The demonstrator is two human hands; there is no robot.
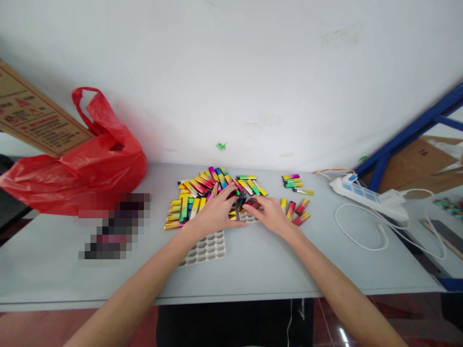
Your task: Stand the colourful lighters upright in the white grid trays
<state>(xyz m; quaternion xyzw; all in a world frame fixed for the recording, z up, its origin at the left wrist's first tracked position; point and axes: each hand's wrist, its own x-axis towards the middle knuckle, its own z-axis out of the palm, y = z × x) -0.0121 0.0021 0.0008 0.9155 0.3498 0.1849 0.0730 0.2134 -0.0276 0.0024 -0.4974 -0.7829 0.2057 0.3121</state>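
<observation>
My left hand [215, 212] reaches over the white tray [206, 248] with rows of oval holes, its thumb and fingers curved around a dark-topped cluster [241, 197] at the middle. Close on its right, my right hand [269, 214] pinches a small red piece with a dark end [253, 203], its fingertips near the left hand's. Shiny multicoloured sticks [184, 207], yellow, red, green and blue, lie piled behind and left of my left hand. A few red and yellow sticks [302, 207] lie right of my right hand. My fingers partly hide the cluster.
A red plastic bag [97, 168] and a cardboard box [39, 115] stand at the left. Several sticks [292, 183] lie at the back right. A white power strip [369, 195] with looping cables lies on the right of the grey table [260, 270], beside a blue metal frame [408, 127].
</observation>
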